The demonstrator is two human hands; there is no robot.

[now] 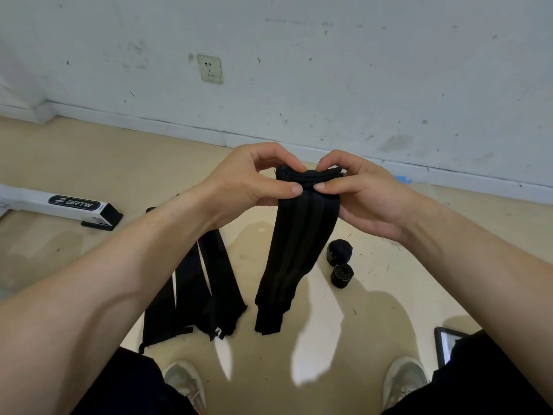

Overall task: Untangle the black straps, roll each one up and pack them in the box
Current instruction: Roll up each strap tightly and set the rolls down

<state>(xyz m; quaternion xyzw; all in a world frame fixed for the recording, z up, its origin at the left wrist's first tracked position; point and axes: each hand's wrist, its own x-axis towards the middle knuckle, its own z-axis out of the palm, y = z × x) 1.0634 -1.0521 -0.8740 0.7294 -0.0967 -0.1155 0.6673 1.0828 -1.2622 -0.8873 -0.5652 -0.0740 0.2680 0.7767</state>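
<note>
Pale beige floor (89, 151), glossy and strewn with small dark flecks, met a scuffed white wall (359, 70) along a white baseboard (149, 122). A wall socket (210, 68) was set low in the wall. At the floor's left edge lay a white bar (59, 205) with a black end cap and a label reading "BRTW". A dark-framed flat object (446, 342) showed at the lower right, partly hidden by the right arm.

The left hand (239, 187) and right hand (365, 196) were raised together above the middle of the floor. Each pinched the folded top end of one black strap (299, 250) between thumb and curled fingers. The strap hung straight down from the hands; whether its lower end touched the floor could not be told.

Several loose straps (194, 289) lay flat on the floor beneath the left forearm. Two rolled straps, one (339, 251) just behind the other (341, 275), stood on the floor just right of the hanging strap. Two pale shoes (185, 381) (404, 378) rested at the near edge.
</note>
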